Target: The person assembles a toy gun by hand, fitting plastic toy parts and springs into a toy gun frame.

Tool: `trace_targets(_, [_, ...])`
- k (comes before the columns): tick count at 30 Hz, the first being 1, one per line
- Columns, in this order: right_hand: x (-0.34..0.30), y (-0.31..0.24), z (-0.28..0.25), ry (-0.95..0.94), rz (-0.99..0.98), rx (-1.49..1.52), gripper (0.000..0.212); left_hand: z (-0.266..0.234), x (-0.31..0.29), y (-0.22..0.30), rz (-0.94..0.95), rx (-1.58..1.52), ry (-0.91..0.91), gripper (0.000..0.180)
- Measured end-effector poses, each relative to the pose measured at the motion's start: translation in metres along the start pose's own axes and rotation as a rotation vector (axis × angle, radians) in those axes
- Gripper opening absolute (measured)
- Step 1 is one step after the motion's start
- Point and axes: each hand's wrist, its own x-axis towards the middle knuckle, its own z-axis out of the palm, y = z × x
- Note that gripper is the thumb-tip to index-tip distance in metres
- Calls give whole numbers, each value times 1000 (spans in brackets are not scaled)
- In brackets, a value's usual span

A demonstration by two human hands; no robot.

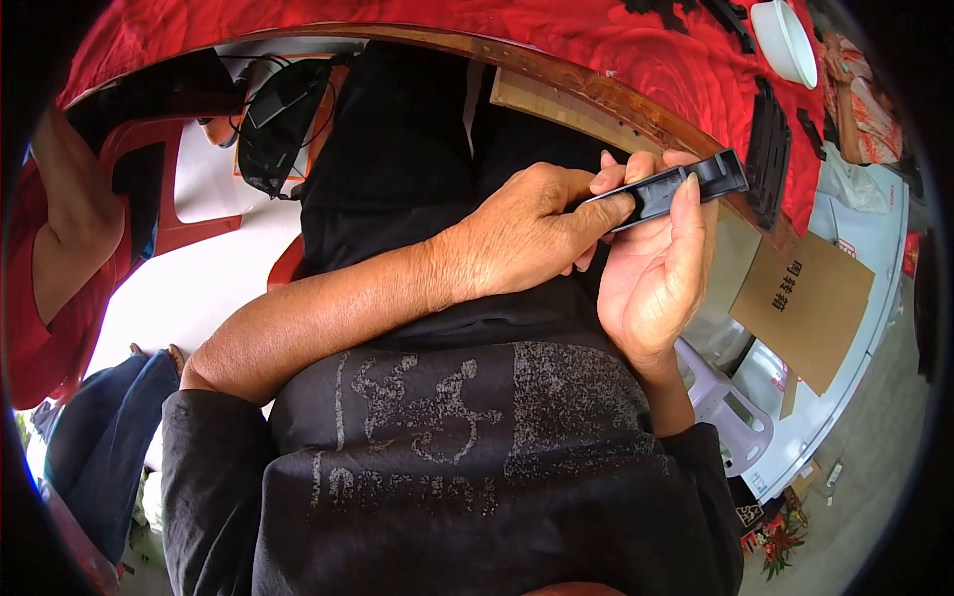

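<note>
Both my hands meet above my lap, near the edge of a red-covered table (686, 55). Between them is a long, narrow black plastic part (653, 196) with a raised channel-like end, tilted up to the right. My left hand (537, 228) is closed on its left end, with the thumb pressed on its upper face. My right hand (656, 278) grips it from below and behind, fingers around its middle. Whether it is one piece or two fitted together I cannot tell. Several similar black strips (768, 154) lie stacked on the table near its right edge.
A white bowl (783, 45) stands on the table. To the right are a cardboard sheet (805, 308) and a lilac plastic stool (735, 412). A black bag (278, 139) with cables lies ahead on the left. One person (75, 219) sits at left; another (865, 99) is at upper right.
</note>
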Motion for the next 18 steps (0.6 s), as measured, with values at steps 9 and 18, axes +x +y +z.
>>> trace_targets(9, [1, -5, 4, 1, 39, -26, 26, 2, 3, -2, 5, 14, 21, 50])
trace_targets(18, [-6, -8, 10, 24, 95, -59, 23, 10, -5, -5, 6, 14, 64, 45])
